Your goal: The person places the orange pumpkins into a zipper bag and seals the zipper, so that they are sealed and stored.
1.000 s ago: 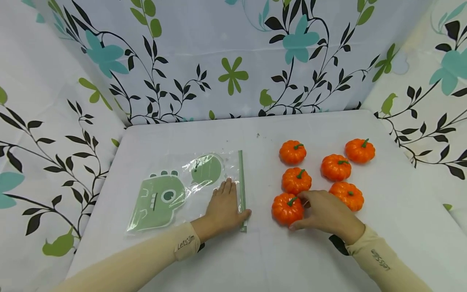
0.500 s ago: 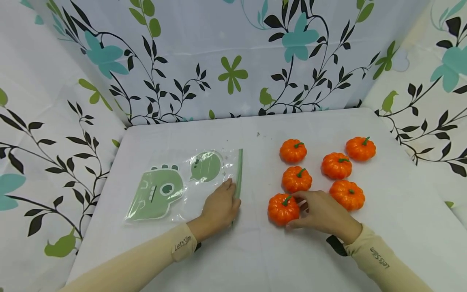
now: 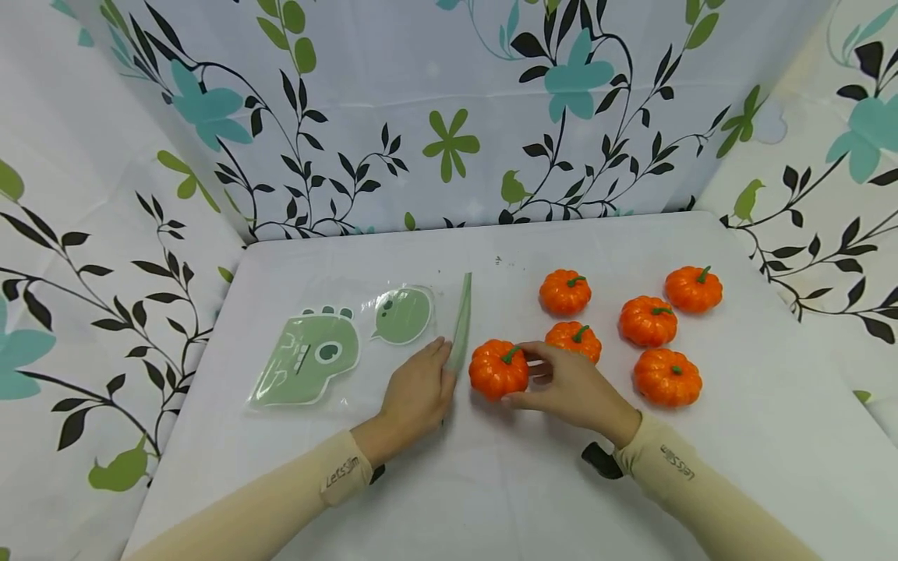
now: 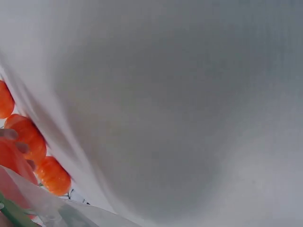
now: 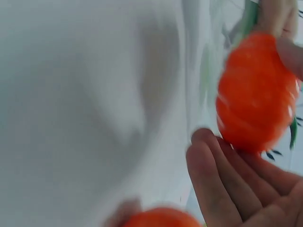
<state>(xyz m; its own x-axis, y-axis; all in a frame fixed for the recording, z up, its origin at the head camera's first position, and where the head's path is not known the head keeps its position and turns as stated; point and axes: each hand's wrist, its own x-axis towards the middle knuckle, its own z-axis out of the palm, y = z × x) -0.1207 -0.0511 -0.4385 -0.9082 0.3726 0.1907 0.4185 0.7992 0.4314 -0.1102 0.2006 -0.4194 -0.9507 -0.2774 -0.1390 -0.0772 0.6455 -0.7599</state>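
My left hand (image 3: 418,389) pinches the green-edged mouth of a clear zip bag (image 3: 309,362) printed with a green dinosaur and a speech bubble. The bag's green strip (image 3: 461,323) stands raised off the table beside my fingers. Just right of it, my right hand (image 3: 582,393) holds a small orange toy pumpkin (image 3: 496,372) with a green stem, thumb on the near side, fingers on the far side. In the right wrist view this pumpkin (image 5: 255,97) sits between thumb and fingers, apart from the tabletop. Clear plastic and the strip (image 4: 14,213) show low in the left wrist view.
Several more orange pumpkins stand on the white table: one behind the right hand (image 3: 577,336), one farther back (image 3: 564,292), and others at right (image 3: 648,321), including the nearest (image 3: 667,379). A patterned cloth (image 3: 393,117) hangs behind the table.
My right hand has lifted the front pumpkin and carried it left toward the bag. My left hand has gone from lying flat on the bag to pinching its edge, which has risen.
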